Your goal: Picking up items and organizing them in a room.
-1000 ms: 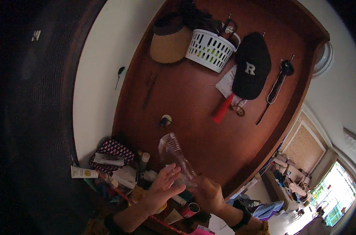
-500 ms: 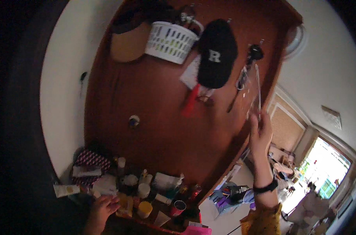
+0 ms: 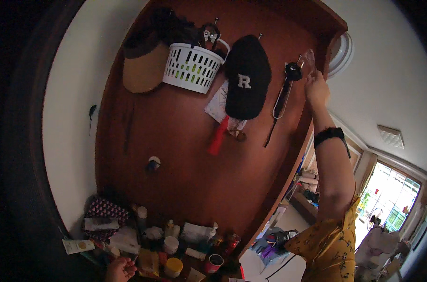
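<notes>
My right hand (image 3: pixel 318 89) is raised at the upper right, its fingers pinched on a clear, thin plastic piece (image 3: pixel 309 62). That piece is beside a metal hook (image 3: pixel 300 58) on the brown wooden panel (image 3: pixel 194 141). From the hook hangs a black strap-like item (image 3: pixel 292 73) with a pale cord loop; it is just left of my right hand. Low at the left, my left hand (image 3: pixel 121 269) has its fingers curled, and what they hold, if anything, is hidden. Close to it lie a squeeze tube (image 3: pixel 78 246) and a yellow-lidded jar (image 3: pixel 173 267).
On the panel hang a black cap (image 3: pixel 248 80), a tan visor (image 3: pixel 143 70), a white slotted basket (image 3: pixel 193 68) and a red tassel (image 3: pixel 218 138). Below stand several bottles, a white jar (image 3: pixel 170 245), a cup (image 3: pixel 214 263) and a patterned pouch (image 3: pixel 106 214). A bright window (image 3: pixel 387 197) is at the right.
My right hand has risen from the panel's right edge to beside the hook, with the clear piece now upright above its fingers. My left hand has lowered slightly. The view has shifted.
</notes>
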Demonstrator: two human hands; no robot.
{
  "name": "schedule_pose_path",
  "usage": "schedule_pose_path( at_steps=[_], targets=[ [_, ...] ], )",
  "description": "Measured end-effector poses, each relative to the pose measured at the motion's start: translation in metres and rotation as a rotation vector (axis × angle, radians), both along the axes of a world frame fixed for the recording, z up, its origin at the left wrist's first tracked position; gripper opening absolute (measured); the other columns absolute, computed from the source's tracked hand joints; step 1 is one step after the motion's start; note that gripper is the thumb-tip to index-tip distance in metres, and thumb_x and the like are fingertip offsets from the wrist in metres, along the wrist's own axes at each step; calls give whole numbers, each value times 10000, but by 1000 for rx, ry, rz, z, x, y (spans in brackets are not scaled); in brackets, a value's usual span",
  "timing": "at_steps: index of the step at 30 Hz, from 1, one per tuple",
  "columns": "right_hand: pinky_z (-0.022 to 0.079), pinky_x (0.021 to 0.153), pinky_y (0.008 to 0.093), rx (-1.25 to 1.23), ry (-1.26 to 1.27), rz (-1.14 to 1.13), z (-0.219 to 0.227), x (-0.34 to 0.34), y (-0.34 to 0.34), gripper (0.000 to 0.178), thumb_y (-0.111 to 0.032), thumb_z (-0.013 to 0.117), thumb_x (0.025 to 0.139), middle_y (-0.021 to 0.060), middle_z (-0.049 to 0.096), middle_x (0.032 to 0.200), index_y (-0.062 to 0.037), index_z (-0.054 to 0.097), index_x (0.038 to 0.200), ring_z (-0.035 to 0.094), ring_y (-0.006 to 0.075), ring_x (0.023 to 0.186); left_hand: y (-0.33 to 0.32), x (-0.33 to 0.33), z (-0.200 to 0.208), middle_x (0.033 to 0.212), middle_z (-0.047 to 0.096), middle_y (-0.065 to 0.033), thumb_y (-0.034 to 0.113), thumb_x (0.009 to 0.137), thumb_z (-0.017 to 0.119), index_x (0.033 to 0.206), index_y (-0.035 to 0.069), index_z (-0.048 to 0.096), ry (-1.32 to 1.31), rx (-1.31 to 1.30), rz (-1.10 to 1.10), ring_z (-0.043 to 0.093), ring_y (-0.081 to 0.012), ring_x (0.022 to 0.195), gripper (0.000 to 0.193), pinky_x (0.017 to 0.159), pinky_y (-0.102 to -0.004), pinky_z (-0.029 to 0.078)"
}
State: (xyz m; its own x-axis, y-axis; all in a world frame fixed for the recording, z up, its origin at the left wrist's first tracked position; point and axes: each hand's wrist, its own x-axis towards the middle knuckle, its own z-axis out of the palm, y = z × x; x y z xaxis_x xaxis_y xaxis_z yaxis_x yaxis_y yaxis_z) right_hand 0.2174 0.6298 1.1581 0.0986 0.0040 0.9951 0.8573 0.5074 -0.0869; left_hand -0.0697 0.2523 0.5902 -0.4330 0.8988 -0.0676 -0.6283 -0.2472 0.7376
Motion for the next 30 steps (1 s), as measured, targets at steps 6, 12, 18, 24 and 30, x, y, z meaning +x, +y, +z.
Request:
schedule_pose_path(
  at_steps=[6,12,18,24,30],
  targets=[
    [463,745,456,-5,46,-71,20,-5,15,255,-309,512,826,152,632,920,-147,567,1015,593,366,879,-3,9,9,888,554,-71,285,782,598,934,86,537,-55,-304,269,547,-209,756,258,697,-335,456],
    [451,785,453,-54,-1,-51,31,-5,21,320,-307,489,829,156,622,969,-149,547,1101,580,363,923,-12,13,-10,1026,528,-86,320,835,539,1071,68,496,9,-164,234,529,-227,892,348,793,-382,438],
    [456,775,449,16,21,21,41,-15,18,319,-343,461,848,186,617,970,-122,565,1052,582,361,931,-19,15,-22,1207,492,-111,359,907,467,1248,42,442,71,-68,235,504,-248,1063,466,883,-406,422],
    [448,802,440,-142,3,23,56,-13,39,367,-388,448,850,176,606,1025,-150,561,1104,566,353,974,-14,19,-6,1326,388,-116,417,890,469,1315,38,352,64,-153,258,394,-284,1201,581,1002,-427,327],
    [446,820,434,-259,-42,-57,49,-19,41,350,-347,491,832,142,605,1057,-167,562,1124,561,327,1005,-16,15,-11,1339,366,-120,455,872,479,1325,41,337,90,-156,221,364,-278,1226,630,1021,-435,306]
  ],
)
